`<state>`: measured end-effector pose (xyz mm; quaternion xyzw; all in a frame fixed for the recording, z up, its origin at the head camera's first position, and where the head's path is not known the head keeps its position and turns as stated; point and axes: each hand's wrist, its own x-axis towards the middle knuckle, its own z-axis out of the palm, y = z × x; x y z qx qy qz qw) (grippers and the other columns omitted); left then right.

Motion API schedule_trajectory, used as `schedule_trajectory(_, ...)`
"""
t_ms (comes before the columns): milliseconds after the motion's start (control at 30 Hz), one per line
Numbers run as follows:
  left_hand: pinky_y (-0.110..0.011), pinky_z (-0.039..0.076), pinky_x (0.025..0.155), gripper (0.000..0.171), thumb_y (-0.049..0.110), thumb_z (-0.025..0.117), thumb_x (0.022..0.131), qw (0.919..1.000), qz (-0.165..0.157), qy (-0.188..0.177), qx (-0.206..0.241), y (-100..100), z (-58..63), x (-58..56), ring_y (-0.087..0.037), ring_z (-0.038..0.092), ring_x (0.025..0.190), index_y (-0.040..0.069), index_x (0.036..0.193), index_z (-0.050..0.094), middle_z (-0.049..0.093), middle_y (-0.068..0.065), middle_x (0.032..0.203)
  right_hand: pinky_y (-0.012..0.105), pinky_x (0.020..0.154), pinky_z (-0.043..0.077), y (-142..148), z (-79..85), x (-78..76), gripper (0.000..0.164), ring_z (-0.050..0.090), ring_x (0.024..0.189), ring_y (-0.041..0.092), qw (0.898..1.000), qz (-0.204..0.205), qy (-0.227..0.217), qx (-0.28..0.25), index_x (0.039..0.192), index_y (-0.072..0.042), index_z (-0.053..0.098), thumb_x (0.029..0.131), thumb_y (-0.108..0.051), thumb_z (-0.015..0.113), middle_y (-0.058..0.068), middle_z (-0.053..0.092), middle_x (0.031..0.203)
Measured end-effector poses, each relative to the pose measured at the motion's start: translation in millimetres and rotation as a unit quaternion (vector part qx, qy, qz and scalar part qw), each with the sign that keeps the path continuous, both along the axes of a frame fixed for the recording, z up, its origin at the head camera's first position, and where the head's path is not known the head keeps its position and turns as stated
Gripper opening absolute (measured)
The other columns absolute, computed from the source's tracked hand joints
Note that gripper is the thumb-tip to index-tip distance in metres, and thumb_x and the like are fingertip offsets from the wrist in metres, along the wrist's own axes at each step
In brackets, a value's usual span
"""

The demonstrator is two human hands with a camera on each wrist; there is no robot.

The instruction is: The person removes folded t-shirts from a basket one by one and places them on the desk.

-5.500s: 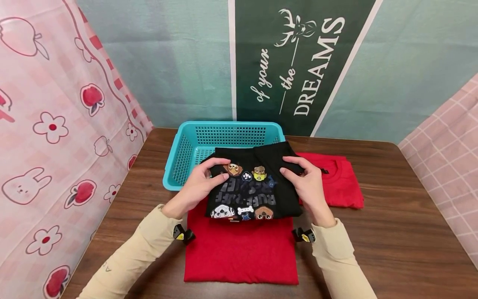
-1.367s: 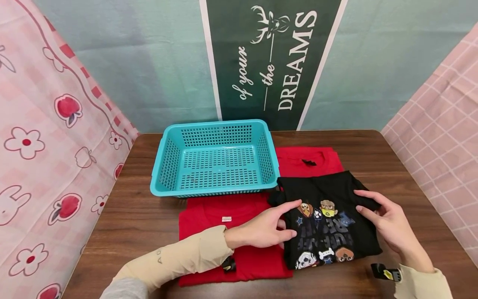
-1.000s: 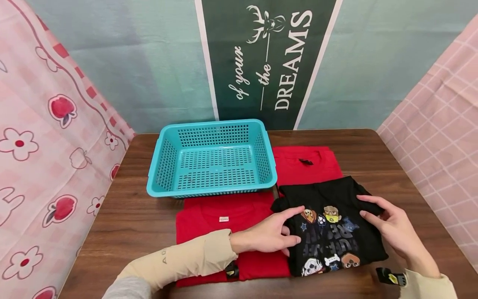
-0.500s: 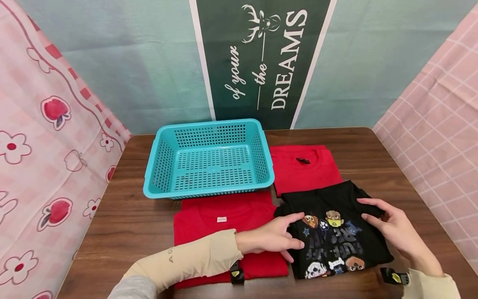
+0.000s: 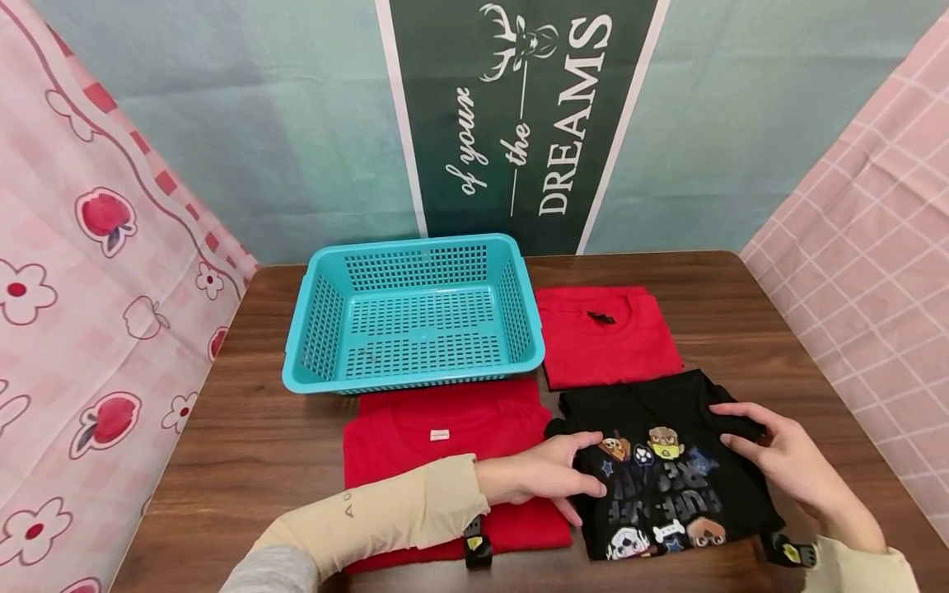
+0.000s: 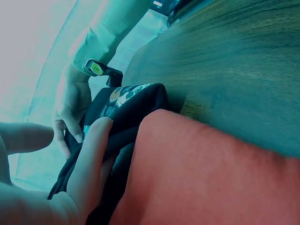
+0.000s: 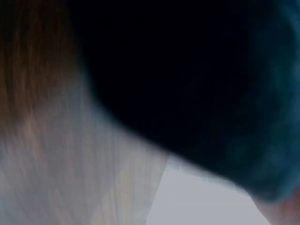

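Observation:
A folded black T-shirt [image 5: 660, 397] with cartoon dog heads and lettering lies low at the right front of the table in the head view. My left hand [image 5: 544, 478] grips its left edge, index finger and thumb on top, other fingers tucked beneath. At the opposite edge my right hand [image 5: 797, 465] holds the cloth between thumb and fingers. A folded red T-shirt [image 5: 404, 445] with a white neck label lies under my left forearm. In the left wrist view the left thumb [image 6: 89, 159] presses the black cloth [image 6: 140, 108]. Dark blurred cloth [image 7: 178, 70] fills much of the right wrist view.
An empty turquoise plastic basket [image 5: 415, 381] stands at the back left, behind the first red shirt. Another folded red T-shirt [image 5: 608, 354] lies right of the basket, behind the black one. Patterned cloths hang around the wooden table [image 5: 215, 461].
Both hands have carried the black T-shirt from over the front red shirt and basket to the right front, lowering it. Over the last second it has shifted slightly toward the front edge.

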<state>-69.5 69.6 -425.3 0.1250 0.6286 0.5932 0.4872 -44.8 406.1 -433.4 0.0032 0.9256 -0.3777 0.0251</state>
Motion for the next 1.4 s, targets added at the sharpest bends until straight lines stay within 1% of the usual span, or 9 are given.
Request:
schedule_trajectory(167,-0.039,0.058,0.056,0.073,0.003,0.064,0.088,0.9999,-0.009,-0.005,-0.010,2,-0.3,-0.4,-0.033,0.066,0.066,0.014,0.151,0.029,0.037,0.002,0.146,0.023,0.052,0.041,6,1.1,0.6,0.039,0.046,0.052,0.004,1.000,0.009,-0.016,0.018,0.124,-0.009,0.061,0.087,-0.014,0.071,-0.024,0.055,0.095)
schedule_trajectory(400,-0.043,0.058,0.058,0.069,0.004,0.062,0.090,0.9996,-0.017,-0.013,-0.016,5,0.1,-1.6,-0.014,0.057,0.113,0.014,0.150,0.030,0.036,0.002,0.147,0.014,0.064,0.044,13,3.3,-2.1,0.036,0.052,0.084,-0.012,0.997,0.035,-0.026,0.062,0.120,-0.011,0.064,0.085,-0.018,0.073,-0.021,0.054,0.110)
schedule_trajectory(533,-0.043,0.058,0.057,0.068,0.004,0.062,0.090,0.9996,-0.018,-0.011,-0.021,8,-0.8,-0.8,-0.016,0.055,0.116,0.014,0.150,0.031,0.034,0.003,0.149,0.007,0.068,0.039,18,3.6,-4.4,0.034,0.045,0.093,-0.018,0.995,0.057,-0.010,0.078,0.115,-0.013,0.066,0.083,-0.016,0.075,-0.028,0.054,0.107)
schedule_trajectory(600,-0.043,0.058,0.057,0.069,0.004,0.062,0.090,0.9995,-0.019,-0.011,-0.022,9,-1.9,-0.1,-0.016,0.056,0.116,0.014,0.150,0.031,0.033,0.003,0.149,0.006,0.069,0.037,20,3.3,-4.4,0.033,0.044,0.094,-0.019,0.994,0.064,-0.007,0.085,0.113,-0.013,0.067,0.081,-0.014,0.076,-0.024,0.058,0.107)
schedule_trajectory(767,-0.043,0.058,0.056,0.068,0.004,0.062,0.089,0.9995,-0.020,-0.010,-0.023,12,-3.2,1.1,-0.016,0.056,0.114,0.015,0.149,0.032,0.034,0.003,0.148,0.009,0.067,0.039,23,1.4,-2.0,0.034,0.045,0.092,-0.018,0.993,0.075,-0.019,0.092,0.112,-0.012,0.067,0.080,-0.014,0.077,0.004,0.066,0.110)
schedule_trajectory(900,-0.044,0.057,0.056,0.067,0.004,0.062,0.090,0.9994,-0.023,-0.009,-0.023,12,-2.9,0.7,-0.015,0.059,0.111,0.016,0.149,0.033,0.036,0.003,0.146,0.006,0.069,0.036,25,-0.3,-0.8,0.034,0.041,0.097,-0.023,0.992,0.078,-0.021,0.097,0.112,-0.014,0.067,0.079,-0.016,0.078,-0.022,0.061,0.107)
schedule_trajectory(1033,-0.045,0.057,0.057,0.065,0.005,0.062,0.090,0.9993,-0.027,-0.011,-0.023,12,-4.1,0.3,-0.015,0.060,0.108,0.018,0.147,0.034,0.041,0.002,0.140,0.005,0.069,0.036,26,-1.9,0.8,0.034,0.040,0.097,-0.024,0.992,0.082,-0.025,0.097,0.112,-0.015,0.067,0.080,-0.017,0.078,-0.030,0.055,0.107)
schedule_trajectory(1233,-0.044,0.057,0.056,0.060,0.005,0.062,0.090,0.9991,-0.030,-0.021,-0.021,12,-4.8,1.2,-0.019,0.064,0.092,0.020,0.143,0.038,0.043,0.002,0.133,0.004,0.069,0.035,28,-2.0,1.7,0.033,0.041,0.096,-0.022,0.991,0.082,-0.024,0.105,0.110,-0.013,0.067,0.078,-0.016,0.078,-0.017,0.063,0.107)
schedule_trajectory(1400,-0.045,0.057,0.057,0.057,0.006,0.062,0.091,0.9987,-0.036,-0.028,-0.022,10,-4.5,2.7,-0.018,0.061,0.092,0.017,0.142,0.039,0.043,0.001,0.133,0.007,0.068,0.036,27,-1.8,2.6,0.035,0.041,0.095,-0.022,0.988,0.087,-0.047,0.118,0.112,-0.011,0.066,0.079,-0.016,0.078,0.011,0.066,0.114)
